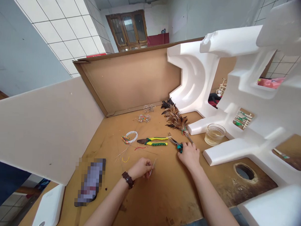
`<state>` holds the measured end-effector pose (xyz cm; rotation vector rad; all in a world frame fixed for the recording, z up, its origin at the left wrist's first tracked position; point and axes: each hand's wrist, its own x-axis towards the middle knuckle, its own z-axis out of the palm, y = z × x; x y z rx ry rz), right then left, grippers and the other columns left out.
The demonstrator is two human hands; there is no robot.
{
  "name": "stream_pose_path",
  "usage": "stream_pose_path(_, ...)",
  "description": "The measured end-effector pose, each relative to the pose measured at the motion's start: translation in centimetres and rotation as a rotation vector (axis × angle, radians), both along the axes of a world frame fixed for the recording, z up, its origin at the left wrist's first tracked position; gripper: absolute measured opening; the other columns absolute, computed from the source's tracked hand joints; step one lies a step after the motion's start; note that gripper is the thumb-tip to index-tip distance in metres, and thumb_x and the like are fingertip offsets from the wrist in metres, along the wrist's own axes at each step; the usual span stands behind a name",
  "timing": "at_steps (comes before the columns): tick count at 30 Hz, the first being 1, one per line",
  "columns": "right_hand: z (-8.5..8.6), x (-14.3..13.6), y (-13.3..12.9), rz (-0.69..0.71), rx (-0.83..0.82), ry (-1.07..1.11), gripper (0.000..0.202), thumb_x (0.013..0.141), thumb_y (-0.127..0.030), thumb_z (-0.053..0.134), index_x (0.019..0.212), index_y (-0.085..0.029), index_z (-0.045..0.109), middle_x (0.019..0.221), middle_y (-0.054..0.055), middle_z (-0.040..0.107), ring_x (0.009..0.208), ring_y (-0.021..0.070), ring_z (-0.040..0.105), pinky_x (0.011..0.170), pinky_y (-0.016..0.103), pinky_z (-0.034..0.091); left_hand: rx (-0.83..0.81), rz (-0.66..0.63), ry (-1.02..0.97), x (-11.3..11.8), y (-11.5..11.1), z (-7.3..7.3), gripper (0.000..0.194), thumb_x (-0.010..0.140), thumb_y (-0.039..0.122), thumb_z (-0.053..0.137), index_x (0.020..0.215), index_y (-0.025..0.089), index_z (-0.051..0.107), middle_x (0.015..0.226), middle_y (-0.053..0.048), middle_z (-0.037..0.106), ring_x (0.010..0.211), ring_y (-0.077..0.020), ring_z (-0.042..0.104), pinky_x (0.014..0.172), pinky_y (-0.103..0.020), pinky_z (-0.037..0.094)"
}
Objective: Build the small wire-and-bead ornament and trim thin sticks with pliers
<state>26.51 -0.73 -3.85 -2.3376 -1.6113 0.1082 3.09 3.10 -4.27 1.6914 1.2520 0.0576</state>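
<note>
My left hand (142, 168), with a dark band on the wrist, is closed in a pinch round a thin pale wire (152, 168) above the brown table. Further right, my right hand (189, 154) rests over the teal handles of small long-nose pliers (179, 147), whose jaws point up and left. Larger yellow-green pliers (156, 141) lie between and beyond the hands. A white coil (133, 137) with colored wire ends lies left of them, near a short red wire (140, 148) and a curved yellow wire (125, 160).
A feather bundle (175, 117) and two small wire clusters (144, 118) lie farther back. White foam pieces (220, 155) stand at the right, round a glass of liquid (215, 135). The table (162, 199) has a round hole at right. A pixelated object (91, 183) lies at left.
</note>
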Motion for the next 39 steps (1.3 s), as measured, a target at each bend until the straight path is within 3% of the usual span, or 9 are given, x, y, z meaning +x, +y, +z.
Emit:
stream_pose_path(13, -0.6, -0.1, 0.1, 0.011, 0.018, -0.045, 0.041, 0.070, -0.033, 0.052, 0.109, -0.020, 0.052, 0.105, 0.012, 0.053, 0.102, 0.0288, 0.040, 0.078, 0.039, 0.026, -0.004, 0.012, -0.067, -0.4, -0.1, -0.1, 0.022, 0.067, 0.038, 0.049, 0.065, 0.015, 0.049, 0.055, 0.000, 0.060, 0.043, -0.0111, 0.057, 0.038, -0.018, 0.032)
stream_pose_path(24, -0.1, -0.3, 0.1, 0.016, -0.042, -0.037, 0.044, 0.071, -0.038, 0.051, 0.112, -0.022, 0.050, 0.108, 0.011, 0.052, 0.105, 0.0292, 0.039, 0.079, 0.040, 0.026, 0.064, 0.011, 0.001, -0.3, 0.5, -0.9, 0.017, 0.067, 0.031, 0.051, 0.064, 0.014, 0.053, 0.043, 0.002, 0.055, 0.037, -0.0088, 0.049, 0.040, -0.018, 0.033)
stream_pose_path(29, 0.1, -0.2, 0.0, 0.019, -0.034, -0.014, 0.043, 0.070, -0.036, 0.054, 0.110, -0.021, 0.053, 0.108, 0.011, 0.053, 0.104, 0.0293, 0.040, 0.082, 0.040, 0.027, 0.097, 0.013, -0.034, -0.5, 0.5, -0.4, 0.016, 0.069, 0.031, 0.050, 0.065, 0.015, 0.050, 0.050, 0.002, 0.056, 0.042, -0.0091, 0.053, 0.041, -0.017, 0.034)
stream_pose_path(32, 0.4, -0.4, 0.0, 0.033, 0.066, 0.017, 0.040, 0.071, -0.034, 0.054, 0.108, -0.019, 0.055, 0.109, 0.012, 0.054, 0.106, 0.0289, 0.040, 0.088, 0.041, 0.025, 0.094, 0.050, -0.154, -0.3, 0.1, 0.3, 0.018, 0.069, 0.034, 0.051, 0.071, 0.016, 0.048, 0.060, 0.000, 0.059, 0.048, -0.0102, 0.056, 0.039, -0.017, 0.034)
stream_pose_path(34, 0.7, -0.8, -0.1, 0.080, 0.173, 0.113, 0.035, 0.075, -0.031, 0.051, 0.107, -0.018, 0.057, 0.109, 0.011, 0.055, 0.107, 0.0269, 0.040, 0.090, 0.039, 0.026, 0.091, 0.079, -0.267, 0.0, -0.2, 1.0, 0.023, 0.068, 0.037, 0.055, 0.072, 0.016, 0.048, 0.060, 0.001, 0.058, 0.050, -0.0108, 0.056, 0.039, -0.017, 0.034)
stream_pose_path(36, 0.9, -1.6, -0.2, 0.209, 0.216, 0.350, 0.028, 0.077, -0.030, 0.049, 0.100, -0.018, 0.061, 0.102, 0.009, 0.059, 0.099, 0.0237, 0.047, 0.086, 0.035, 0.033, 0.093, 0.097, -0.369, 0.6, -0.5, 1.8, 0.028, 0.067, 0.041, 0.058, 0.073, 0.016, 0.049, 0.056, 0.003, 0.054, 0.049, -0.0100, 0.053, 0.040, -0.018, 0.035)
stream_pose_path(39, 0.9, -3.1, -0.5, 0.497, 0.106, 0.863, 0.025, 0.074, -0.035, 0.053, 0.087, -0.018, 0.065, 0.084, 0.005, 0.065, 0.077, 0.0186, 0.056, 0.072, 0.029, 0.042, 0.081, 0.084, -0.479, 1.7, -0.6, 3.2, 0.031, 0.067, 0.044, 0.060, 0.074, 0.016, 0.050, 0.053, 0.005, 0.051, 0.046, -0.0081, 0.048, 0.042, -0.018, 0.034)
